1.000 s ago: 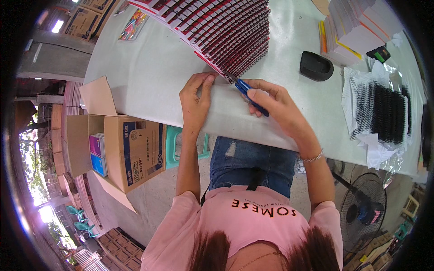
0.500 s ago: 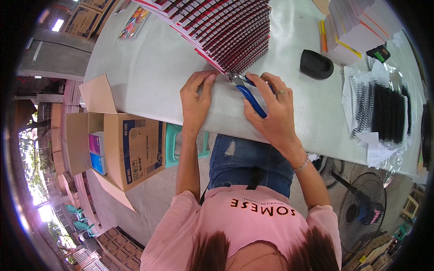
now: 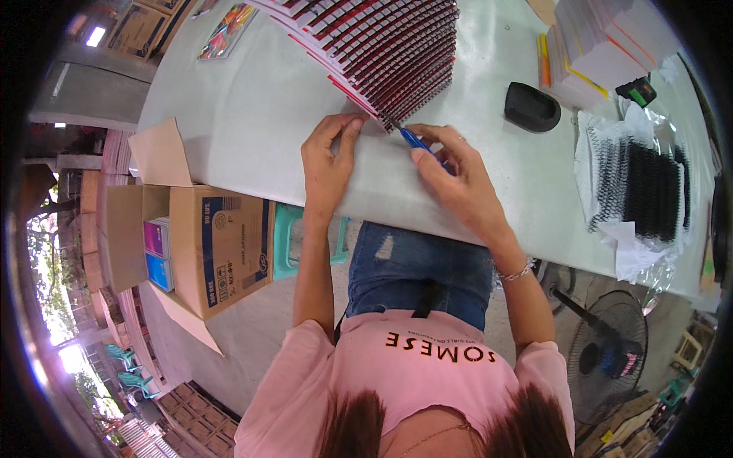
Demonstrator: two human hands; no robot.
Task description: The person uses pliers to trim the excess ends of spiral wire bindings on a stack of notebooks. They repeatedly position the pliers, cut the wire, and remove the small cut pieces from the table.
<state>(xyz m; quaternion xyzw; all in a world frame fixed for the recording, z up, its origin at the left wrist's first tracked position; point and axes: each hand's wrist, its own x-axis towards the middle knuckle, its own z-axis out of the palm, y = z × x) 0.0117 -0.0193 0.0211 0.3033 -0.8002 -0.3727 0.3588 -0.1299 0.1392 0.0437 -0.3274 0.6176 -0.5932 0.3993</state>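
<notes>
A stack of coil-bound notebooks [image 3: 382, 57], red and white along the bound side, lies at the far middle of the table with its coils facing up. My right hand [image 3: 464, 179] is closed around blue-handled wire cutters [image 3: 416, 143]. Their jaws meet the coil end at the stack's nearest corner; whether they are closed cannot be made out. Just left of that corner is my left hand [image 3: 327, 162], thumb and fingers pinched together beside the notebook edge. What lies between those fingertips, if anything, is hidden.
To the right are a black tray-like holder [image 3: 532, 107], stacked papers [image 3: 584, 57] and a bundle of black coils [image 3: 649, 191] on white wrapping. A packet of colourful items [image 3: 227, 32] lies far left. An open carton [image 3: 233, 252] stands left of the table; a fan [image 3: 607, 355] stands lower right.
The cutters have turned in my right hand, their handles now closer together and partly covered by my fingers. My left hand stays at the same corner. The whole view has shifted slightly.
</notes>
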